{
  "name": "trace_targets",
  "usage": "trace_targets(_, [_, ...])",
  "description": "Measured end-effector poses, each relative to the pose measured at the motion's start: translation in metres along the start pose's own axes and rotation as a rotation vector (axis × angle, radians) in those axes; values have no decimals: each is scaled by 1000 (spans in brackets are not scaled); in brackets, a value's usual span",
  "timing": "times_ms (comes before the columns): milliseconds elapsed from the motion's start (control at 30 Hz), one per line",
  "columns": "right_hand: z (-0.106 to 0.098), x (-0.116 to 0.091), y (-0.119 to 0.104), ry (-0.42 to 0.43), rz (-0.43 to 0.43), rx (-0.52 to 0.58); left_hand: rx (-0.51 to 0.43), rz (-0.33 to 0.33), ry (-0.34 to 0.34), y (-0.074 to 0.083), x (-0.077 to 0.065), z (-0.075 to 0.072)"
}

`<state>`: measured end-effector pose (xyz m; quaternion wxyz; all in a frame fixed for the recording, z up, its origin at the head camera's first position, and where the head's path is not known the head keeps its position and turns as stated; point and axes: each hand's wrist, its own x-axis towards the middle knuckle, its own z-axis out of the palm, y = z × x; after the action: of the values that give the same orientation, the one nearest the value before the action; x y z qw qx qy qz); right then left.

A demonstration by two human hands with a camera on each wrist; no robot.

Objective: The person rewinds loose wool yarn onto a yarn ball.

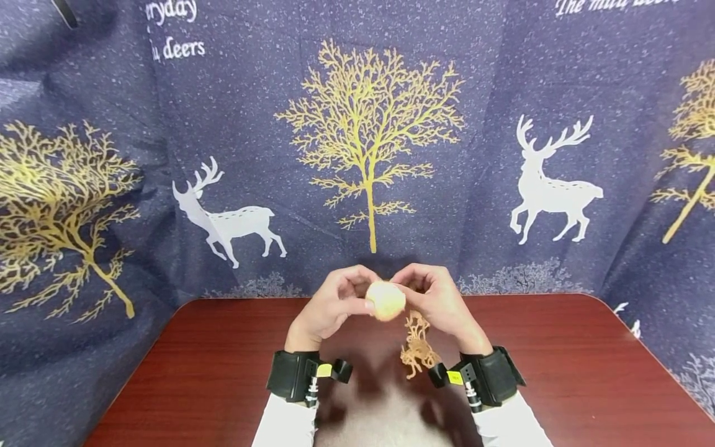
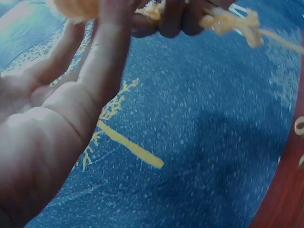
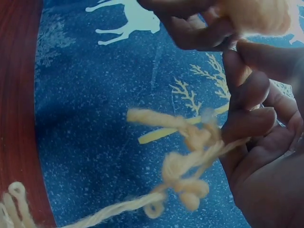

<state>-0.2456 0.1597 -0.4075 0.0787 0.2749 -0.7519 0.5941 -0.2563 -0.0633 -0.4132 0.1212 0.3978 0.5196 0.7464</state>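
Note:
A small, pale peach ball of yarn (image 1: 385,301) is raised over the table between both hands. My left hand (image 1: 337,304) holds it from the left, the thumb across its near side. On the other side, my right hand (image 1: 441,301) pinches the yarn close to the ball, with its fingers curled in. A knotted, loopy tangle of the same yarn (image 1: 418,347) trails below the right hand. In the right wrist view a looped strand (image 3: 190,161) runs from the curled fingers down to the lower left. The ball (image 2: 78,8) is cut off at the top of the left wrist view.
The reddish-brown table (image 1: 223,372) spreads under both arms, with a glare patch in front. Behind it hangs a dark blue cloth (image 1: 413,248) printed with gold trees and white deer. Each wrist wears a black strap (image 1: 293,375) with a small camera on it.

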Motion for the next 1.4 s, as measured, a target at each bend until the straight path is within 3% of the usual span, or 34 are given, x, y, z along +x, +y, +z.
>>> trace_targets(133, [3, 0, -1, -9, 13, -26, -153, 33, 219, 2, 2, 2])
trace_targets(233, [6, 1, -2, -19, 29, -53, -147, 5, 422, 1, 7, 5])
trace_targets(333, [7, 1, -4, -33, 34, -74, -22, -39, 588, -2, 11, 8])
trace_targets(433, [6, 1, -4, -35, 35, -91, 268, -86, 661, -6, 12, 8])
trace_targets(500, [4, 1, -4, -21, 36, -101, 504, -136, 651, -8, 11, 7])
trace_targets(600, [1, 1, -5, 19, 43, -111, 792, -219, 531, -10, 9, 5])
trace_targets(733, [-4, 2, -4, 79, 39, -91, 897, -302, 246, -9, 7, 3])
trace_targets(833, [-6, 2, -3, 117, 27, -75, 857, -308, 32, -8, 5, 3])
trace_targets(900, [-7, 2, -2, 134, 21, -74, 790, -292, -76, -6, 4, 4])
trace_targets(967, [-7, 2, -1, 142, 23, -73, 674, -280, -137, -6, 3, 3])
trace_targets(1033, [-7, 2, 0, 143, 32, -69, 535, -257, -153, -4, 2, 3])
trace_targets(1167, [-5, 2, 4, 107, 56, -58, 257, -142, -110, 0, 1, 3])
trace_targets(1233, [-4, 2, 6, 76, 67, -50, 160, -65, -54, 1, 2, 3])
trace_targets(1300, [-1, 2, 7, 43, 67, -52, 71, -3, 35, 1, 2, 4])
trace_targets(1400, [2, 1, 4, 6, 58, -65, 22, 27, 236, 1, 4, 6])
